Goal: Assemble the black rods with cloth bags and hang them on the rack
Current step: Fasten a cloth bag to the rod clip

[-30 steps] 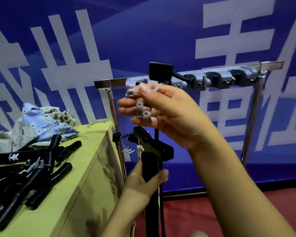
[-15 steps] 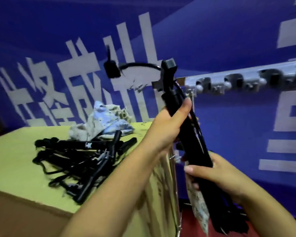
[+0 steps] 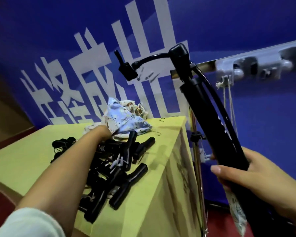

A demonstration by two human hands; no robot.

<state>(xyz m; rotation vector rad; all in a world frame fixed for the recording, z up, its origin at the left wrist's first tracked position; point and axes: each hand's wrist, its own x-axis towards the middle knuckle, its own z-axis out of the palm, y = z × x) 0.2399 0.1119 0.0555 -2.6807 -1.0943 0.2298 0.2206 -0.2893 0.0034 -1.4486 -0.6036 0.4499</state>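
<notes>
My right hand (image 3: pixel 246 175) grips a long black rod (image 3: pixel 205 117) that stands tilted beside the rack. The rod's curved hose and black end piece (image 3: pixel 126 70) stick out to the left at the top. A patterned cloth bag (image 3: pixel 236 211) hangs under that hand along the rod. My left arm reaches across the pile of black rods (image 3: pixel 120 171) on the yellow-green table (image 3: pixel 24 161). My left hand (image 3: pixel 104 132) is at the edge of the heap of cloth bags (image 3: pixel 125 120), with its fingers hidden.
The rack's silver bar with its grey hook block (image 3: pixel 256 65) runs across the upper right, and a string loop (image 3: pixel 227 100) hangs from it. The rack's upright post (image 3: pixel 197 168) stands against the table's right corner. A blue banner with white lettering fills the background.
My left hand has let go of the rod and moved left over the table to the cloth bags. My right hand still holds the rod, which now leans more.
</notes>
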